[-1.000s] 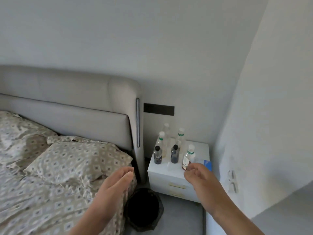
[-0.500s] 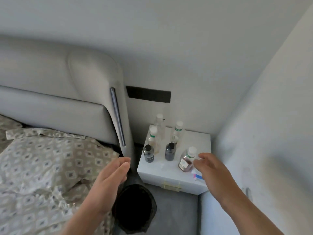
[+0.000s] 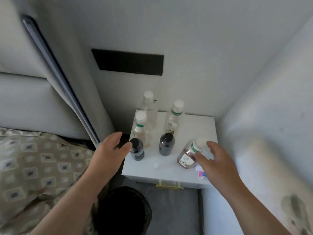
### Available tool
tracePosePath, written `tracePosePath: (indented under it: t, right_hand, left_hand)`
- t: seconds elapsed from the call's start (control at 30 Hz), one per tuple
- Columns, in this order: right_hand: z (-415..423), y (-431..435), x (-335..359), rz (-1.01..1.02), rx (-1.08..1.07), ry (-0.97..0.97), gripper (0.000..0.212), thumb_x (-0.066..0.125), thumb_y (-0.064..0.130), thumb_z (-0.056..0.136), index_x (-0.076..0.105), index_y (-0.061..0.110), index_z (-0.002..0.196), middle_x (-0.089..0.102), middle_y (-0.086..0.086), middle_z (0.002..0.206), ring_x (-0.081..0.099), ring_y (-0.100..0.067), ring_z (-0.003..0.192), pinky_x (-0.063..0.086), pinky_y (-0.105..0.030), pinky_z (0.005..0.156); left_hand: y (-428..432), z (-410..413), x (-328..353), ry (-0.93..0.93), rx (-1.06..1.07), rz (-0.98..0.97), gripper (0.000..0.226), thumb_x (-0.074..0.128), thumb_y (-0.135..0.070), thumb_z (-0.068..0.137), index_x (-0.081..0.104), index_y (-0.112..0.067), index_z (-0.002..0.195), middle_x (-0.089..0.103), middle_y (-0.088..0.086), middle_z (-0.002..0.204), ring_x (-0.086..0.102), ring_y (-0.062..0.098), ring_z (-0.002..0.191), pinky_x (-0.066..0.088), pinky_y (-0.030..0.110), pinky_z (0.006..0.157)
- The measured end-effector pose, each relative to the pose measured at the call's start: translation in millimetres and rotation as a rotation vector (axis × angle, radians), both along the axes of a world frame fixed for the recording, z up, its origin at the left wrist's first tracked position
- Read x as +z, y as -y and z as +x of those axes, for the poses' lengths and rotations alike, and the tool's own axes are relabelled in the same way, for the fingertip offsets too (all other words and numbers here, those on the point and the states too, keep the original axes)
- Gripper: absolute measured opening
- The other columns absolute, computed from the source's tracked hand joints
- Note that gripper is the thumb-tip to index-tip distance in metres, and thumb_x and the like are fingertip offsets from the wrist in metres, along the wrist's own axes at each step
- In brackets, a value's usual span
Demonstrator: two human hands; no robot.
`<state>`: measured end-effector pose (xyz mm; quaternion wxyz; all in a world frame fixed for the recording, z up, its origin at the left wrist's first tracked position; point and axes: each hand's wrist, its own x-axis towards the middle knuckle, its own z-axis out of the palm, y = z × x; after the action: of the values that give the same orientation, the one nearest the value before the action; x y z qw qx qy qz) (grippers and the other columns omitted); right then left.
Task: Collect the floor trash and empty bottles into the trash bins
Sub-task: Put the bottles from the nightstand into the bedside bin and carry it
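Note:
Several bottles stand on a white nightstand. A small dark bottle sits at the front left, and my left hand hovers open just left of it, thumb near its cap. A second dark bottle stands in the middle. Behind them are three clear bottles with white caps. A brownish bottle with a white cap leans at the front right; my right hand is open right beside its cap. A black trash bin stands on the floor below.
A bed with patterned bedding and a grey headboard lies to the left. A white wall closes in on the right. A pink and blue wrapper and a small clear scrap lie on the nightstand's front.
The view has closed in on the nightstand. Both hands have reached forward, the left toward the small dark bottle, the right up to the brownish bottle's cap.

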<state>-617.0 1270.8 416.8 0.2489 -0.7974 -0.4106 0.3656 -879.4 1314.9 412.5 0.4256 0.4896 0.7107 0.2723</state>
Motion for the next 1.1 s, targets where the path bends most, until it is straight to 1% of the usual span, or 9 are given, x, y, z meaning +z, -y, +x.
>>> tracePosePath:
  t: [0.13, 0.27, 0.33, 0.37, 0.43, 0.6, 0.87, 1.0, 1.1]
  right_hand:
    - [-3.1, -17.0, -23.3, 0.055, 0.004, 0.132, 0.054, 0.068, 0.029, 0.083, 0.047, 0.026, 0.133, 0.05, 0.005, 0.134, 0.047, -0.017, 0.12, 0.034, -0.027, 0.083]
    - [4.2, -30.3, -32.9, 0.119, 0.005, 0.256, 0.037, 0.063, 0.022, 0.083, 0.054, 0.022, 0.118, 0.06, 0.002, 0.115, 0.057, -0.011, 0.1, 0.044, -0.025, 0.078]
    - [7.0, -32.3, -34.1, 0.109, 0.01, 0.216, 0.026, 0.061, 0.016, 0.084, 0.054, 0.021, 0.109, 0.06, 0.007, 0.094, 0.058, 0.005, 0.076, 0.039, -0.009, 0.052]
    - [8.0, -33.1, -34.5, 0.112, 0.014, 0.21, 0.025, 0.061, 0.016, 0.084, 0.054, 0.022, 0.107, 0.059, 0.008, 0.089, 0.058, 0.006, 0.072, 0.036, -0.008, 0.045]
    - [10.2, -33.3, -36.6, 0.129, 0.016, 0.207, 0.026, 0.064, 0.017, 0.082, 0.055, 0.022, 0.106, 0.06, 0.009, 0.088, 0.058, -0.005, 0.075, 0.035, -0.011, 0.051]
    - [16.2, -33.0, -44.1, 0.143, 0.01, 0.163, 0.023, 0.067, 0.017, 0.079, 0.055, 0.025, 0.098, 0.058, 0.016, 0.082, 0.057, -0.008, 0.078, 0.036, -0.017, 0.058]
    - [25.8, -31.3, -56.7, 0.158, -0.001, 0.069, 0.021, 0.077, 0.021, 0.075, 0.062, 0.022, 0.089, 0.066, 0.01, 0.087, 0.061, -0.016, 0.089, 0.044, -0.025, 0.064]
    - [27.2, -25.9, -41.3, 0.22, 0.022, 0.055, 0.022, 0.08, 0.022, 0.072, 0.066, 0.024, 0.09, 0.068, 0.014, 0.085, 0.062, -0.006, 0.088, 0.043, -0.018, 0.064]
    - [23.9, -20.0, -7.9, 0.3, 0.064, 0.027, 0.023, 0.081, 0.023, 0.072, 0.068, 0.026, 0.091, 0.07, 0.013, 0.084, 0.063, -0.004, 0.081, 0.044, -0.012, 0.061]
  left_hand:
    - [-16.7, 9.4, -27.5, -0.139, -0.045, -0.025, 0.065, 0.069, -0.033, 0.082, 0.042, -0.021, 0.14, 0.054, -0.003, 0.134, 0.051, 0.018, 0.124, 0.04, 0.03, 0.097]
    - [-19.7, 16.3, -45.6, -0.236, -0.151, 0.003, 0.042, 0.069, -0.028, 0.081, 0.057, -0.02, 0.121, 0.056, -0.018, 0.092, 0.057, 0.016, 0.099, 0.039, 0.026, 0.079]
    - [-20.5, 16.5, -55.3, -0.259, -0.17, -0.004, 0.044, 0.067, -0.027, 0.082, 0.056, -0.021, 0.125, 0.06, -0.009, 0.109, 0.056, 0.015, 0.103, 0.038, 0.025, 0.081]
    - [-21.6, 16.2, -60.3, -0.282, -0.18, -0.002, 0.046, 0.066, -0.026, 0.083, 0.054, -0.022, 0.128, 0.058, -0.006, 0.119, 0.055, 0.016, 0.107, 0.039, 0.024, 0.083]
    - [-22.8, 16.7, -67.6, -0.329, -0.196, 0.016, 0.047, 0.065, -0.024, 0.084, 0.053, -0.02, 0.129, 0.053, -0.004, 0.126, 0.055, 0.016, 0.106, 0.039, 0.023, 0.08]
    - [-28.7, 21.3, -76.2, -0.376, -0.186, 0.037, 0.045, 0.063, -0.02, 0.083, 0.052, -0.019, 0.127, 0.048, -0.002, 0.121, 0.056, 0.02, 0.094, 0.047, 0.03, 0.077]
    - [-35.2, 22.5, -86.5, -0.406, -0.181, 0.069, 0.013, 0.062, -0.02, 0.082, 0.061, -0.021, 0.094, 0.058, -0.002, 0.089, 0.056, 0.021, 0.079, 0.042, 0.029, 0.062]
    - [-28.1, 13.4, -65.2, -0.425, -0.193, 0.11, 0.016, 0.063, -0.021, 0.084, 0.061, -0.019, 0.099, 0.058, -0.001, 0.089, 0.054, 0.019, 0.077, 0.038, 0.026, 0.058]
    - [-13.9, 0.6, -33.6, -0.378, -0.141, 0.152, 0.031, 0.066, -0.02, 0.083, 0.062, -0.021, 0.114, 0.057, -0.002, 0.098, 0.053, 0.016, 0.083, 0.038, 0.025, 0.068]
